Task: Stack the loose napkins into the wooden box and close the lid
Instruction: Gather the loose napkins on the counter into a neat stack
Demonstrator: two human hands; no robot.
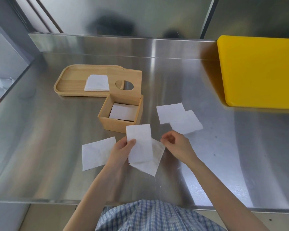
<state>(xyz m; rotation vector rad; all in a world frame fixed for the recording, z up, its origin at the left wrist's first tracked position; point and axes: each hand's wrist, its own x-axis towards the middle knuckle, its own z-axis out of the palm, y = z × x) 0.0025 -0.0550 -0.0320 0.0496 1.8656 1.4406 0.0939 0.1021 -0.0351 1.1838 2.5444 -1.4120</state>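
Observation:
A wooden box (118, 125) stands on the steel counter with its lid (124, 86) raised upright at the back; the lid has an oval hole. White napkins (123, 112) lie inside it. My left hand (122, 150) pinches a white napkin (139, 142) just in front of the box. Under it lies another napkin (150, 164) on the counter. My right hand (175, 145) hovers beside the held napkin, fingers loosely curled and holding nothing. One loose napkin (97, 153) lies to the left. Two overlapping napkins (178, 117) lie to the right.
A wooden tray (70, 80) behind the box holds a small stack of napkins (97, 83). A yellow cutting board (259, 72) lies at the right. The counter's front edge (57, 201) is near my body; a steel wall rises at the back.

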